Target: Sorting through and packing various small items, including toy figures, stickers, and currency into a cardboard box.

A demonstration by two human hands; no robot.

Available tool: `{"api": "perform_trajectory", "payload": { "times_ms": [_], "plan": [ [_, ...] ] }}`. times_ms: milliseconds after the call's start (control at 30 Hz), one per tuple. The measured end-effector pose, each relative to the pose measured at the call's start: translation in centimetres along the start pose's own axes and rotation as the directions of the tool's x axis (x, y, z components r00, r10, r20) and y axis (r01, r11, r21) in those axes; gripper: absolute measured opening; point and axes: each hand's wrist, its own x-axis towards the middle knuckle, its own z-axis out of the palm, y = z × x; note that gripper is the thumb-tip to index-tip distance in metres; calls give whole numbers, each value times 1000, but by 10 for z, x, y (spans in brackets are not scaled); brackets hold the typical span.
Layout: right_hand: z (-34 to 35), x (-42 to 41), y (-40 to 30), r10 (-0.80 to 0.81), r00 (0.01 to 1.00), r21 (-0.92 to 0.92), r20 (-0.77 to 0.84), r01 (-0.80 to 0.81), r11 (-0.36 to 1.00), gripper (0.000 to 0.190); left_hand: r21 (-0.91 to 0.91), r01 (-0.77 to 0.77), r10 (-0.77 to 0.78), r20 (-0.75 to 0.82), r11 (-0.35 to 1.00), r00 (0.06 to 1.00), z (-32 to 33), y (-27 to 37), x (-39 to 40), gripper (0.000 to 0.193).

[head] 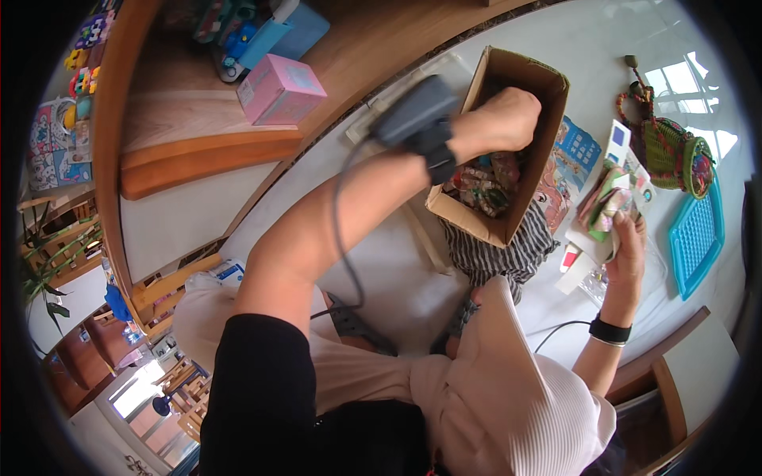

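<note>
My left hand [506, 122] reaches into the upper part of an open cardboard box [473, 226], its knuckles up and its fingertips hidden, so what it may grip cannot be told. Small patterned, crumpled items [488, 187] lie in the box below that wrist. On the right, my right hand [631, 241] pinches a bundle of folded pink and green fabric pieces [607, 205] between thumb and fingers, above white cards on the floor. A black and grey striped cloth [506, 253] lies against the near side of the box.
An illustrated booklet [574, 157] lies beside the box. Farther right are a green woven basket [670, 154] with a beaded cord and a blue plastic tray [696, 244]. A pink box [283, 89] stands on the wooden shelf at the upper left. A cable hangs from my left wrist device.
</note>
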Motion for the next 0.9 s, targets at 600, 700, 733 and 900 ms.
{"api": "perform_trajectory", "payload": {
  "times_ms": [600, 700, 733, 900],
  "plan": [
    [6, -2, 9, 16, 998, -40, -60, -18, 999, 28, -779, 259, -148, 213, 571, 966, -61, 27, -27, 33],
    [10, -2, 7, 15, 998, -39, -55, -17, 999, 28, -823, 238, -142, 191, 516, 971, -65, 27, -34, 33],
    [10, -1, 7, 24, 999, -39, -48, -26, 999, 28, -829, 246, -151, 196, 502, 969, -63, 25, -35, 31],
    [20, -3, 5, 28, 997, -40, -76, -31, 999, 27, -841, 285, -195, 218, 460, 956, -66, 27, -41, 25]
  ]
}}
